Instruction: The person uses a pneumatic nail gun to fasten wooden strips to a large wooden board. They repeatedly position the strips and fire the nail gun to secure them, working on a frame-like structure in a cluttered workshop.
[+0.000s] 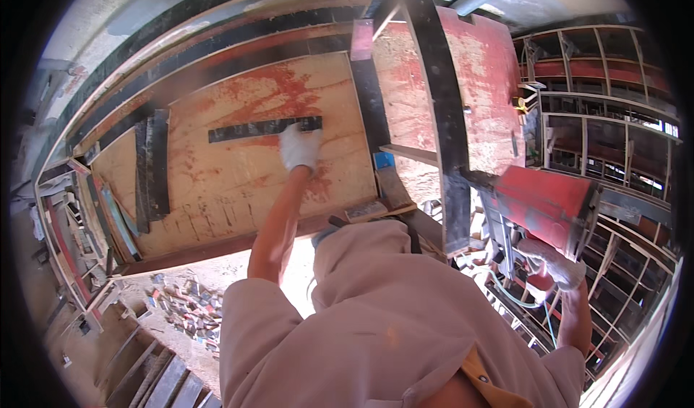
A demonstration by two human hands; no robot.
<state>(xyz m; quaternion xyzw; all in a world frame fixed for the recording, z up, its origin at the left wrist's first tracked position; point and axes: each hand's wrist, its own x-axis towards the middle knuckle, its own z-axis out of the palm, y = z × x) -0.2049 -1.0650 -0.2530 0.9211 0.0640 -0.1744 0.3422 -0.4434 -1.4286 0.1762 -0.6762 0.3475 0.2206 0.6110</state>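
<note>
Around your work, the table (217, 180) is a pale wooden surface streaked with red and bordered by dark rails; on its left part lie two dark boards (152, 173), side by side and overlapping; a tall dark frame (437, 97) rises just right of the table, with its crosspiece and the block with a blue face (383, 160) near the table's right corner, so that it stands between your left hand (298, 150) and the right side of the scene; past the frame is a red-stained panel (488, 90), and farther right stand openwork wooden racks (600, 126); a red box-shaped piece (542, 200) with dark sides is just above your right hand (553, 263), and a pale green hose (510, 292) curves below it; offcuts (191, 307) lie heaped on the floor at the lower left, near a row of boards (163, 379).

The dark strip (246, 129) lies crosswise on the upper middle of the table; it is straight, narrow and flat, blackish with pale scuffs, its left end square; your gloved left hand is on it near the right end, fingers slightly parted and bent over it; whether they grip it or only press on it, you cannot tell; your right hand, gloved too, is blurred and partly curled; how far its fingers close, and on what, you cannot tell.
</note>
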